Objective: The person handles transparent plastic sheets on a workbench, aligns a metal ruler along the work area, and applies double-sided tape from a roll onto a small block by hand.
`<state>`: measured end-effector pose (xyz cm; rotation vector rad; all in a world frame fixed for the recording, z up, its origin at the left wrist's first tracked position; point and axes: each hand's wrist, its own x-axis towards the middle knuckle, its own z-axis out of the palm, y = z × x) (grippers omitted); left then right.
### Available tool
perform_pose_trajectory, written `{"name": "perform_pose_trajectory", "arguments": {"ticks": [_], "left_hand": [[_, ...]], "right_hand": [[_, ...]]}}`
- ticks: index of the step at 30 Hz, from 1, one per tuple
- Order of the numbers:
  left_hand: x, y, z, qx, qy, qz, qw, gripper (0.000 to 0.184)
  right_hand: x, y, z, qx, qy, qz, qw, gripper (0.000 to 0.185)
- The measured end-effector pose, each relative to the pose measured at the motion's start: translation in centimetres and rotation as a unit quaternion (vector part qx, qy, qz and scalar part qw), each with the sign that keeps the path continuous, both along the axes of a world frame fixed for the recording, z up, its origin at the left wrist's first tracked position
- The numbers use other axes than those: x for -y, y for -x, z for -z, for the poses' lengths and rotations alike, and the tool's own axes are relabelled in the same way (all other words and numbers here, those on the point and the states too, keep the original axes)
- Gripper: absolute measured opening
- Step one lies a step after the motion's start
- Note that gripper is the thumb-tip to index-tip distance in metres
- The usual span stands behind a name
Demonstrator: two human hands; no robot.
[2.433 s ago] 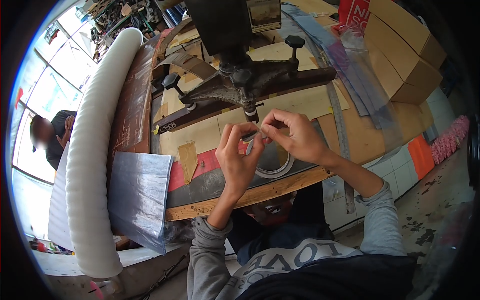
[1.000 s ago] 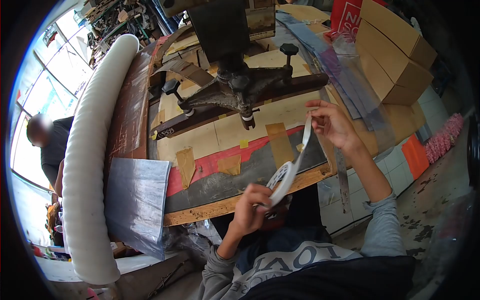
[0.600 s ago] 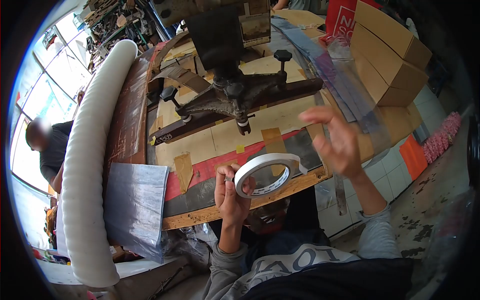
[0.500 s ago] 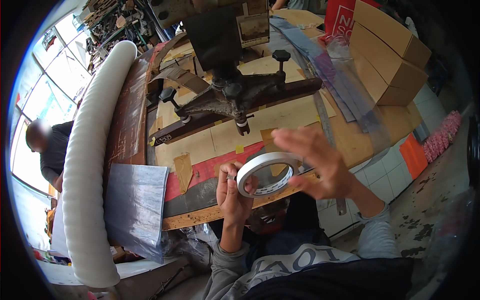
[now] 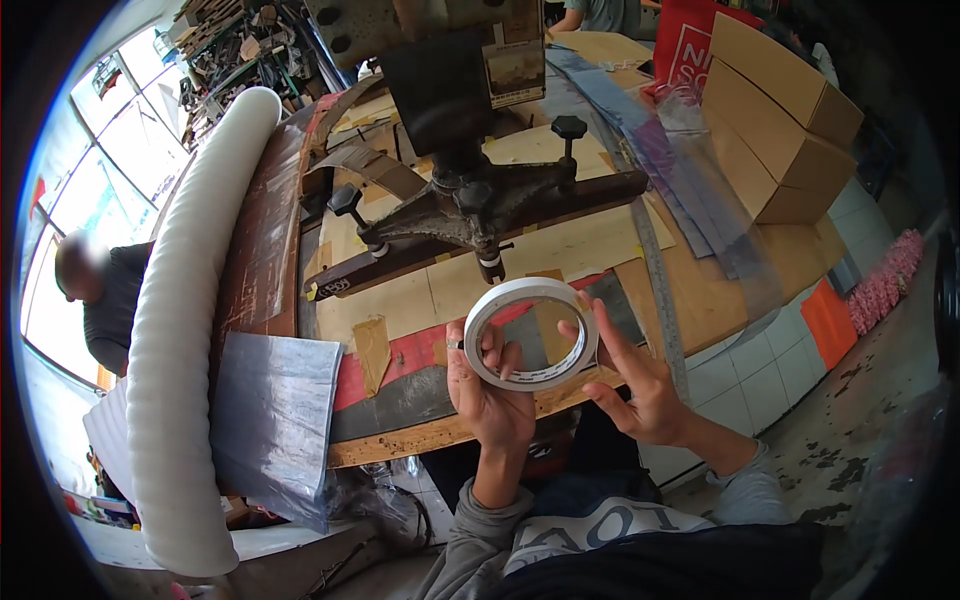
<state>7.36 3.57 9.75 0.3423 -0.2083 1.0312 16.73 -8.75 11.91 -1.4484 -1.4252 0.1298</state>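
Note:
A roll of white tape (image 5: 478,352) stands tilted on edge above the front of the table, its printed inner core facing me. My left hand (image 5: 490,395) holds the roll at its lower left, some fingers reaching inside the ring. A small dark metallic item (image 5: 455,344) shows at those fingers; what it is I cannot make out. At the roll's right side is my right hand (image 5: 640,395), its fingers spread, with fingertips at the ring's edge. Behind the roll, a dark metal press arm (image 5: 480,205) with black knobs spans the board.
A long white foam roll (image 5: 185,330) lies at the left, beside a clear plastic sheet stack (image 5: 272,410). Cardboard boxes (image 5: 775,130) and a metal ruler (image 5: 655,275) are at the right. A person in dark clothes (image 5: 110,300) is at the far left; another person's arm (image 5: 572,18) shows at the back.
The tape was stretched between both hands earlier. Since then my right hand has come back to the roll's right side, and the loose tape end no longer stands out from it.

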Motion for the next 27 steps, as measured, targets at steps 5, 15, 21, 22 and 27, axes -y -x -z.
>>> {"name": "perform_pose_trajectory", "arguments": {"ticks": [5, 15, 21, 22, 27], "left_hand": [[1.7, -1.2, -0.6, -0.053, 0.005, -0.052, 0.997, 0.02], [5.7, -5.3, 1.0, -0.072, -0.138, -0.083, 0.984, 0.021], [3.0, -4.5, 0.7, -0.214, -0.151, -0.091, 0.961, 0.015], [2.2, -3.9, 0.6, -0.223, -0.119, -0.056, 0.966, 0.015], [0.0, -2.5, -0.2, -0.199, -0.016, 0.048, 0.979, 0.015]], "right_hand": [[1.0, 0.7, 0.2, -0.225, 0.014, -0.014, 0.974, 0.063], [1.5, -0.9, 0.5, -0.483, -0.03, 0.08, 0.872, 0.036], [1.4, -10.0, -0.9, -0.451, -0.092, 0.111, 0.881, 0.022], [0.3, -12.7, -1.5, -0.444, -0.124, 0.11, 0.881, 0.02], [-8.5, -30.8, -2.6, -0.406, -0.174, 0.106, 0.891, 0.025]]}}
